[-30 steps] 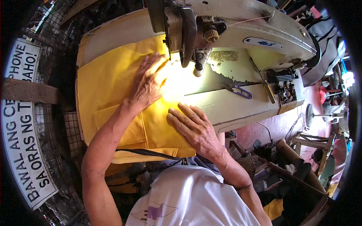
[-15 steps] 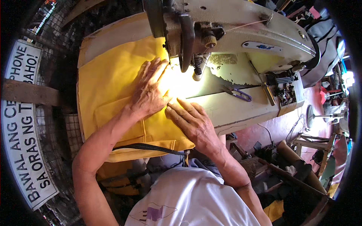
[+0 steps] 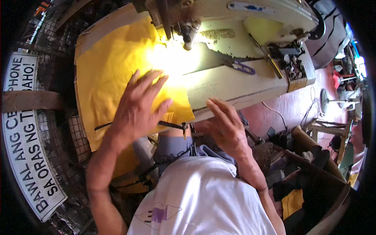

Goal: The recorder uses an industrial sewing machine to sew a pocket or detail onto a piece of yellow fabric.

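Yellow fabric (image 3: 105, 66) lies across the left of the sewing table, running up to the needle area of a sewing machine (image 3: 219, 23). Bright lamp glare washes out the cloth by the needle. My left hand (image 3: 139, 105) is open over the fabric's near part, fingers spread; whether it touches the cloth I cannot tell. A dark zipper strip (image 3: 170, 124) with a pull at its end shows along the near edge, partly behind that hand. Just off the table's front edge, my right hand (image 3: 229, 127) is open with nothing in it, fingers stretched out.
Purple-handled thread snips (image 3: 243, 67) and a yellow-handled screwdriver (image 3: 275, 68) lie on the machine bed to the right. Beside them sits an open mechanism box (image 3: 295, 64). A wire mesh with a white sign (image 3: 29, 156) stands at left. Rolls and scraps fill the lower right.
Both hands have lifted away from the needle area and come nearer to me, parting from each other. The fabric's near edge has shifted. The view has also tilted downward.
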`<control>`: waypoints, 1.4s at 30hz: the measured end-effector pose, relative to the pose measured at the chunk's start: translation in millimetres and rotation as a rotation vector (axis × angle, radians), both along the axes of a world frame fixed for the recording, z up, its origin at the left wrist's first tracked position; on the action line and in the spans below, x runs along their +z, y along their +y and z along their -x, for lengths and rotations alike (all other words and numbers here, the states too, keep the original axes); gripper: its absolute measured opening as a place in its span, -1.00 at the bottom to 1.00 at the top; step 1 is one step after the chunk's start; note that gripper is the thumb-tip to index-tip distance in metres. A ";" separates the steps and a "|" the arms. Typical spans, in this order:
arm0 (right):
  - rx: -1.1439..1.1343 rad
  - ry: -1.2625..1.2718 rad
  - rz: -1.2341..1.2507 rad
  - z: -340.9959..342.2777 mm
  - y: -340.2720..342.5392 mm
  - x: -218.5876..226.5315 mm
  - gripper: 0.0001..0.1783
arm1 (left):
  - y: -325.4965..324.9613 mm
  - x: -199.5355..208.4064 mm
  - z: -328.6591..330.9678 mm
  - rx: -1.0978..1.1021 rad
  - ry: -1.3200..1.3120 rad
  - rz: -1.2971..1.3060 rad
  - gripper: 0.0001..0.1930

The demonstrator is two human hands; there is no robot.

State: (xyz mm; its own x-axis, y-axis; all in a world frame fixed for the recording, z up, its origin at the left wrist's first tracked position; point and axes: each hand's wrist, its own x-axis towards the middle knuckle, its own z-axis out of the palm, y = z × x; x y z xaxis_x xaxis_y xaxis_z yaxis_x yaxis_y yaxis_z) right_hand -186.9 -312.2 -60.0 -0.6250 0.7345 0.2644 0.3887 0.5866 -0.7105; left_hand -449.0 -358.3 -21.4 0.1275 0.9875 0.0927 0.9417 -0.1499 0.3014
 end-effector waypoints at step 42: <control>-0.063 0.603 1.154 33.8 -36.6 -42.4 -0.72 | -39.9 -30.7 -71.6 -0.030 -0.002 -0.304 -0.68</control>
State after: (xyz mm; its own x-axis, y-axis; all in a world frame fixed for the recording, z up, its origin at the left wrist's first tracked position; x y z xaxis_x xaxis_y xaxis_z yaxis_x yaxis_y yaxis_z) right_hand -220.7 -348.8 -102.3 -0.5863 0.7485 -0.3099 -0.1617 -0.4830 -0.8605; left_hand -377.4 -398.2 -52.1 0.1559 0.9101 0.3839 0.9347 -0.2616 0.2406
